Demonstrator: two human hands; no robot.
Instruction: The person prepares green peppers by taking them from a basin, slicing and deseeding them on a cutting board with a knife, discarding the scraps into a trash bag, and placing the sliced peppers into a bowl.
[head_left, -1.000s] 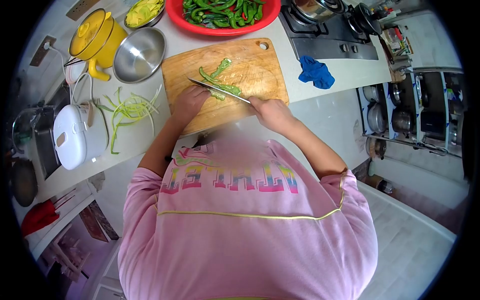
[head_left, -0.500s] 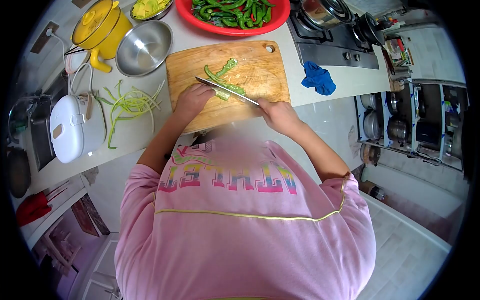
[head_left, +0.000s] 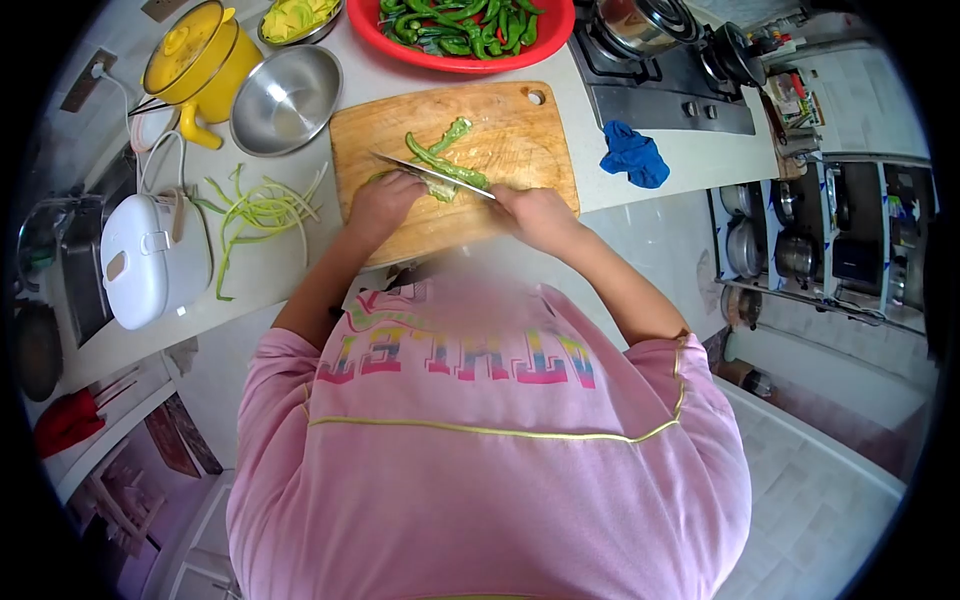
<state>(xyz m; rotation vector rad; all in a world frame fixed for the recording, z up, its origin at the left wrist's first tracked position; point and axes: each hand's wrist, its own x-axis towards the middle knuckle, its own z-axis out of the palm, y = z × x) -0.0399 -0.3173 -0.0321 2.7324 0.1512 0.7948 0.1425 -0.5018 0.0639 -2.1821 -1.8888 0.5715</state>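
Note:
A wooden cutting board [head_left: 500, 120] lies on the counter. On its middle are long green peppers [head_left: 440, 155], some of them split. My right hand [head_left: 535, 215] is closed around the handle of a knife [head_left: 450, 177], whose blade points to the left across the peppers. My left hand [head_left: 388, 203] presses near the board's left side, fingers bent and close to the blade, on a piece of green pepper that mostly hides beneath them.
Above the board stands a red basin [head_left: 465, 62] of green peppers. A steel bowl [head_left: 287, 100], a yellow pot [head_left: 215, 60], green stalks [head_left: 255, 215] and a white appliance [head_left: 140, 260] are at the left. A blue cloth [head_left: 633, 157] lies near the stove [head_left: 670, 105].
My right hand and the knife have moved left, so the blade tip reaches further past my left hand. My left hand has shifted slightly left.

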